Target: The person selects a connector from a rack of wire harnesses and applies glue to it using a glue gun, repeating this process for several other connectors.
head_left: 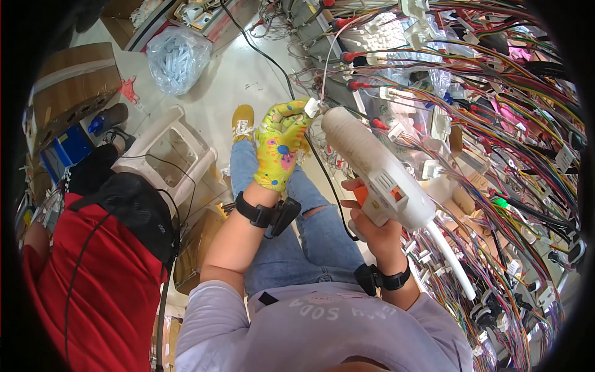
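My left hand (280, 144), in a yellow flowered glove, pinches a small white plastic connector (312, 108) with a thin pale wire rising from it. Bare, my right hand (376, 234) wraps round the handle of a white hot glue gun (383, 166) with an orange trigger. The gun's stained front end points up and left, close to the connector; whether its nozzle touches it I cannot tell. From the gun's back a white glue stick (455, 263) sticks out toward the lower right. A black cord runs past both hands.
Bundles of coloured wires with white connectors (431, 167) fill the right side. A person in a red shirt (102, 266) is close on my left. Beyond are a white plastic stool (167, 149), a cardboard box (74, 84) and a clear bag of white parts (178, 60) on the floor.
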A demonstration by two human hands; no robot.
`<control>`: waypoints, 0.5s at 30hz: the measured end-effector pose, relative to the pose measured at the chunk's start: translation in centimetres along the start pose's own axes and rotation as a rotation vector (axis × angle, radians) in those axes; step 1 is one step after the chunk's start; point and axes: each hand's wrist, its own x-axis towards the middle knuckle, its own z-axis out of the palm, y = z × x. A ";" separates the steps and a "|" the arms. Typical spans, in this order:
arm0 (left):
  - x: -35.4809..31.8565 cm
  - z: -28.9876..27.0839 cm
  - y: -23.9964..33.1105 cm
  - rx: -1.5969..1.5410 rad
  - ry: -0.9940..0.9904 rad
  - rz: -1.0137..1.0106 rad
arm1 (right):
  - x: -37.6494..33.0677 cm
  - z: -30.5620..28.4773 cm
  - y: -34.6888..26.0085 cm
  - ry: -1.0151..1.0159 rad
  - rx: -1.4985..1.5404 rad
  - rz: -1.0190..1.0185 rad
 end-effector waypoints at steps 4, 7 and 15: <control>0.1 0.0 -0.1 0.034 0.002 0.019 | 0.0 -0.1 0.1 -0.006 -0.043 -0.007; 0.1 -0.1 -0.2 -0.066 -0.014 -0.030 | 0.0 -0.1 0.0 0.003 -0.018 -0.016; 0.4 -0.1 0.0 0.011 0.015 -0.052 | -0.4 -0.2 0.0 -0.008 -0.030 0.000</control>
